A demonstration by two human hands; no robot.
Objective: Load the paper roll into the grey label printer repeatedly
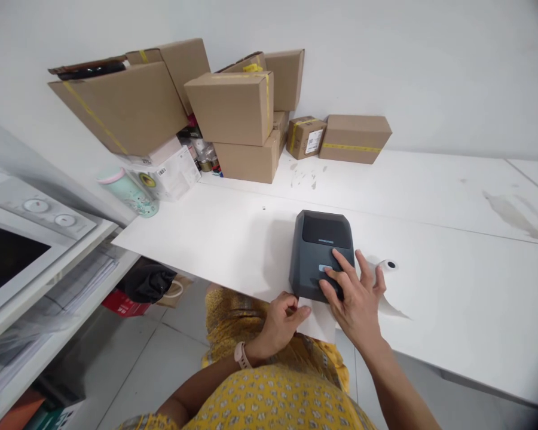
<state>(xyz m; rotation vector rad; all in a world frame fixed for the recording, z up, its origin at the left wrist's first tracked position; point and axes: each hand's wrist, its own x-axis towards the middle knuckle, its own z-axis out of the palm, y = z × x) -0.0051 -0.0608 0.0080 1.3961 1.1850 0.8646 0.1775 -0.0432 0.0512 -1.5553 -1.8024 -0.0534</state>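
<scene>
A dark grey label printer sits near the front edge of the white table. White paper sticks out of its near side and hangs past the table edge. My left hand pinches the left side of this paper close to the printer, its thumb over the sheet. Fingers spread, my right hand lies over the printer's right half, with a fingertip on the light-coloured button. To the right of that hand stands a small roll of white paper, its loose end curling toward the front edge.
Cardboard boxes are stacked along the back wall, with a smaller taped box and a long box beside them. A mint tumbler stands at the table's left end. A microwave occupies the shelf at left.
</scene>
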